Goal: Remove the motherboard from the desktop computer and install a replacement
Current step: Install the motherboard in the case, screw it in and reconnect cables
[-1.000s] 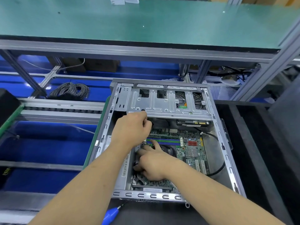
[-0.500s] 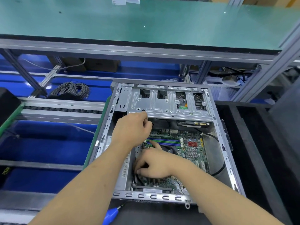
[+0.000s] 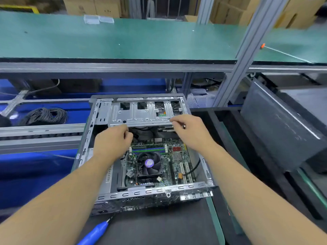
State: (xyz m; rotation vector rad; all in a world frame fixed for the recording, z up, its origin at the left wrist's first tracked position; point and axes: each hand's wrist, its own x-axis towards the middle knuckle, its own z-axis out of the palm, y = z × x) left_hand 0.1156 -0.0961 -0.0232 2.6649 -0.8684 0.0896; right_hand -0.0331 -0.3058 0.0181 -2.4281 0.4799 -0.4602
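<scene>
Head view, read from left to right. A coil of dark cable [image 3: 43,116] lies on the blue lower surface beyond a grey conveyor rail [image 3: 40,134], well apart from the work. At the near edge a blue-handled screwdriver [image 3: 94,233] rests on the dark mat [image 3: 159,227] of the table, its tip pointing toward the desktop computer case [image 3: 141,193], which lies open on its side. The left hand [image 3: 113,142] reaches into the case at the near edge of the silver drive cage [image 3: 141,112]; its fingers are curled, but whether they grip anything there cannot be told, as the fingertips are hidden. The motherboard [image 3: 169,167] sits seated in the floor of the case, between the two forearms, with a black CPU cooler fan [image 3: 149,164] bearing a purple hub at its centre, memory slots [image 3: 148,149] just beyond the fan, and white expansion slots [image 3: 184,171] to the right. A black cable [image 3: 194,167] loops along the right wall of the case. The right hand [image 3: 191,131] is at the right end of the drive cage's near edge, fingers bent with the fingertips [image 3: 174,123] at the metal lip; a firm grip cannot be confirmed. To the right stands a tilted grey panel [image 3: 279,124]. A green-topped bench [image 3: 123,38] spans the background.
</scene>
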